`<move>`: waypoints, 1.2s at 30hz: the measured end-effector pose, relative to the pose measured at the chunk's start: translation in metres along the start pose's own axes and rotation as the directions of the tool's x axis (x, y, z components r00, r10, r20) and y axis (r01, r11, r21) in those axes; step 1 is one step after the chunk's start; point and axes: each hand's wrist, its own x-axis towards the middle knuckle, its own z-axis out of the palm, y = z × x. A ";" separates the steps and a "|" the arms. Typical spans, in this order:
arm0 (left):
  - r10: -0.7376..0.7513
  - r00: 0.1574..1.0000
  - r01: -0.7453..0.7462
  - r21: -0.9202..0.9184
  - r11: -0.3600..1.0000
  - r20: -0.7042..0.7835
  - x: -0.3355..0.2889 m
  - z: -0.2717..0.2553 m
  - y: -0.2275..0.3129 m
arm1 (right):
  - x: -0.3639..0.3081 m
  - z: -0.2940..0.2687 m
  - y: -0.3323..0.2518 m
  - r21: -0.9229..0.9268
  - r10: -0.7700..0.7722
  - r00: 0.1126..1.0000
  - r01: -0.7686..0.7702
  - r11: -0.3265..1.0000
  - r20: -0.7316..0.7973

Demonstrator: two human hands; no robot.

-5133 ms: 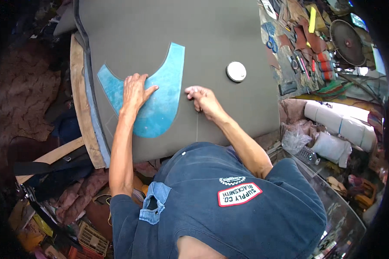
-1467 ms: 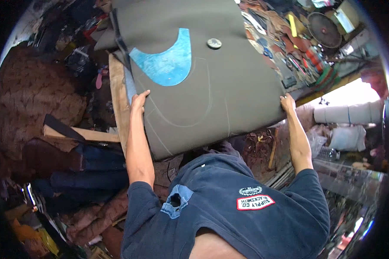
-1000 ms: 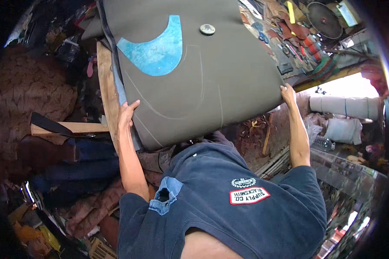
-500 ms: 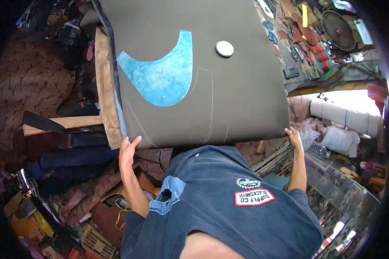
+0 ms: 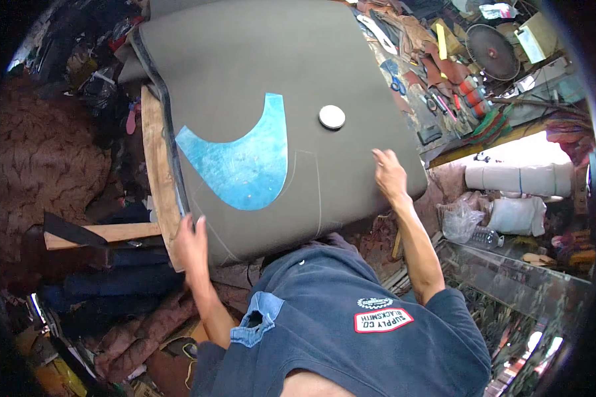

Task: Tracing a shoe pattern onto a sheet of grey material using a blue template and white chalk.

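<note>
My left hand [image 5: 191, 246] is at the near left corner of the surface, thumb and fingers spread, gripping nothing I can see; motion blurs it, so I can't tell if it touches the dark grey sheet [image 5: 371, 178]. My right hand [image 5: 392, 177] is over the sheet by the near right corner, fingers loosely curled; whether they hide something, I can't tell. The blue curved piece [image 5: 242, 173] lies flat toward the left edge, beside pale lines [image 5: 320, 192], apart from a round white-topped disc [image 5: 332, 117].
</note>
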 end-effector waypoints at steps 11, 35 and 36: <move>0.419 0.908 -0.413 0.159 0.897 -0.005 0.010 0.102 -0.010 | 0.073 0.050 -0.097 0.186 0.078 0.995 -0.088 0.979 0.062; 0.392 0.918 -0.396 0.218 0.892 0.064 0.014 0.094 0.003 | 0.150 0.107 -0.029 0.079 0.115 0.988 -0.123 0.989 0.099; 0.376 0.925 -0.380 0.219 0.899 0.062 0.014 0.094 0.003 | 0.157 0.108 -0.024 0.049 0.175 0.980 -0.180 0.983 0.091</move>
